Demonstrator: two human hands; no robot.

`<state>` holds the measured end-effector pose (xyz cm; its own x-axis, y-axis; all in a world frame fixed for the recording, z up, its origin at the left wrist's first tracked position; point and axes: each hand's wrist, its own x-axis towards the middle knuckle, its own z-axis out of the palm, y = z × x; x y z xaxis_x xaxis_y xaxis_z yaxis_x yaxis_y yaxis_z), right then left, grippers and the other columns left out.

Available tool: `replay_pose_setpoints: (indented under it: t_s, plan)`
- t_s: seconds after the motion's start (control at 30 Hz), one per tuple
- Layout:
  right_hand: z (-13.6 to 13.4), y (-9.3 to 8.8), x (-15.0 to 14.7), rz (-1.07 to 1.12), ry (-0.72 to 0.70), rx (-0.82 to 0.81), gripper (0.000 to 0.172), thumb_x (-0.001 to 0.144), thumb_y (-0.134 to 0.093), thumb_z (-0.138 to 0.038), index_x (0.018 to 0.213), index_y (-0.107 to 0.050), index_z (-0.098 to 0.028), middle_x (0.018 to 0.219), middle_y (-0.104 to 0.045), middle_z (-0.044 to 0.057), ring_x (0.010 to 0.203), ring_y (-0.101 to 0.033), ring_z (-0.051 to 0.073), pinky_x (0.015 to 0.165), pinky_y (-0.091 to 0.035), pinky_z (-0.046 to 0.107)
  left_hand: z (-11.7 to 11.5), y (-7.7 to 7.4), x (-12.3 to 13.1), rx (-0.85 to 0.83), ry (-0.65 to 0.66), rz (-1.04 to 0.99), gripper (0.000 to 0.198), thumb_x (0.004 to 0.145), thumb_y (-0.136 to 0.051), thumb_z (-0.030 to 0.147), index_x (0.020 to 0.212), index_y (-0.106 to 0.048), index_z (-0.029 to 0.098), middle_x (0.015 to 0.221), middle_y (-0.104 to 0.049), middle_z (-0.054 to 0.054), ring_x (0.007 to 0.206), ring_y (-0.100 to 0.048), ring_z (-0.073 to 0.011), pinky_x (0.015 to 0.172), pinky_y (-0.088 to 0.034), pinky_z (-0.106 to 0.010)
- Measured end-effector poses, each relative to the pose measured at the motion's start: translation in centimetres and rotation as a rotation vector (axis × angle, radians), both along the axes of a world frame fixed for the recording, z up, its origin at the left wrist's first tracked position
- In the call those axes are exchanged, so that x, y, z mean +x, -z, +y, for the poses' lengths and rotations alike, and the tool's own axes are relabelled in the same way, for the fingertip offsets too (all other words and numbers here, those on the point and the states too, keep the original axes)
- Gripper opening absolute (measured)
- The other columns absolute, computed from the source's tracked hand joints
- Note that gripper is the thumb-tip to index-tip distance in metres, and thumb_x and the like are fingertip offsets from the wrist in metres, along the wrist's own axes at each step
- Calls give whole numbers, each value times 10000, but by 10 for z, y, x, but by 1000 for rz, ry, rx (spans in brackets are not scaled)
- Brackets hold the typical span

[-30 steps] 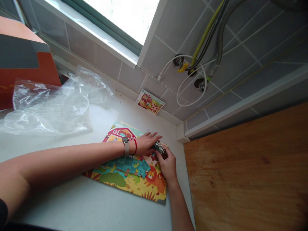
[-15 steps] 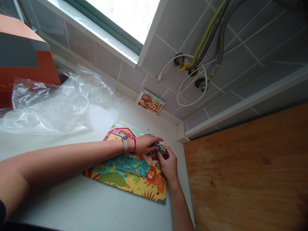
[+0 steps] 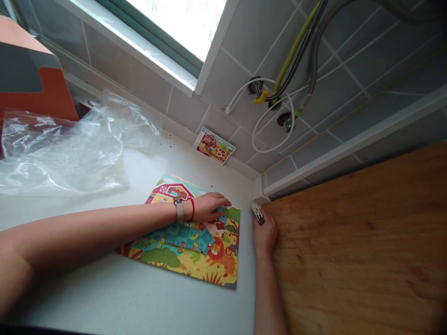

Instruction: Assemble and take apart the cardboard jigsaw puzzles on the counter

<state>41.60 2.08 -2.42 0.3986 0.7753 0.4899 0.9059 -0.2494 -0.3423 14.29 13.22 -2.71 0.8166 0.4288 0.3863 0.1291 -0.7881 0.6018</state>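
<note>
**Right hand (image 3: 265,235) grips a dark bundle (image 3: 257,214) beside the jigsaw puzzle (image 3: 216,275)**

The right hand is curled around the dark bundle, whose white-streaked end sticks out past the knuckles on the far side. Its long axis slants from far left to near right; what exactly it is, I cannot tell. This hand is at the border between the white counter (image 3: 104,298) and the wooden board (image 3: 363,251), just beside the puzzle's right edge and apart from it.

The puzzle is to the left of the right hand, flat on the counter, with its long side running left to right and tipping toward the person at the right end. The left hand (image 3: 209,207) is the nearer one to it: palm down over the upper right part, fingers loosely bent. Whether those fingers pinch a piece I cannot tell. Below that wrist, some blue pieces (image 3: 204,240) sit askew on the picture, next to the lion.

A watch (image 3: 179,210) and a red bracelet (image 3: 193,209) circle the left wrist. Beyond the puzzle, a small picture card (image 3: 214,145) leans against the tiled wall (image 3: 188,109). Farther left, a crumpled plastic bag (image 3: 70,158) lies by an orange box (image 3: 57,90).
</note>
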Motion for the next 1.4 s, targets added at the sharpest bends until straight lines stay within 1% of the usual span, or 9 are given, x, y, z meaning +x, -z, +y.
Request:
replay_pose_setpoints:
  t_s: [0.13, 0.3, 0.43, 0.8, 1.03, 1.1, 1.2, 1.27, 1.4]
  plan:
    - [0, 5, -6, 39, -31, -101, 493, 838, -544, -308, 1245, -720, -91, 1162, -632, 193, 1013, -657, 291, 953, -517, 404, -1, -2, 1, 72, 6, 16, 284, 874, -653, 161, 1158, -668, 159, 1073, -704, -102, 1006, -661, -251, 926, -505, -345]
    - [-5, 7, -8, 88, -91, -198, 648, 828, -667, -557, 1282, -699, -95, 1304, -560, 207, 886, -655, 251, 858, -551, 386, -1, -3, 0, 99, 5, 31, 240, 870, -672, 185, 1109, -693, 171, 1056, -709, -94, 989, -663, -246, 928, -500, -343]
    - [-4, 8, -11, 90, -52, -81, 648, 812, -671, -674, 1158, -764, -134, 1197, -600, 194, 962, -630, 293, 878, -531, 397, 0, -3, -1, 94, 9, 24, 224, 873, -670, 203, 1094, -698, 184, 1063, -710, -94, 1000, -662, -249, 945, -497, -349]
    - [15, 12, -8, 8, 58, 9, 492, 899, -581, -528, 1129, -784, -143, 1064, -590, 169, 817, -618, 276, 732, -505, 379, -2, -7, -2, 75, 11, 22, 198, 875, -664, 198, 1070, -701, 184, 1061, -709, -90, 995, -658, -247, 929, -498, -339]
    - [18, 2, -13, 37, 81, 42, 548, 888, -602, -526, 1254, -715, -134, 1158, -599, 200, 925, -620, 305, 818, -507, 405, 0, -6, 0, 39, -65, -14, 270, 879, -579, 135, 1126, -680, 176, 1101, -711, -90, 1042, -652, -243, 962, -499, -339]
    - [17, -1, -22, 98, 4, 69, 520, 916, -568, -503, 1243, -712, -125, 1140, -625, 191, 883, -628, 278, 809, -519, 398, 2, -5, 0, 13, -173, -24, 290, 875, -545, 117, 1125, -678, 178, 1099, -710, -92, 1060, -647, -253, 987, -492, -366]
    - [15, -3, -41, 239, -263, -42, 451, 928, -569, -480, 1167, -737, -136, 1141, -662, 161, 847, -644, 239, 800, -549, 387, 2, -3, 1, -19, -321, 14, 350, 844, -532, 92, 1155, -673, 168, 1110, -708, -114, 1083, -642, -273, 1012, -488, -409]
    - [15, -4, -53, 257, -410, -98, 402, 901, -636, -459, 1161, -743, -171, 1198, -663, 140, 1028, -642, 258, 947, -528, 416, 1, -2, 1, -8, -342, 67, 393, 830, -542, 97, 1200, -661, 156, 1117, -710, -131, 1092, -647, -290, 1023, -485, -443]
    - [11, -10, -74, 258, -463, -67, 335, 917, -644, -400, 1178, -744, -215, 1177, -682, 119, 1150, -612, 269, 1064, -470, 453, 2, -5, 0, -34, -330, 110, 414, 862, -490, 99, 1242, -642, 166, 1131, -731, -124, 1085, -676, -269, 1011, -504, -426]
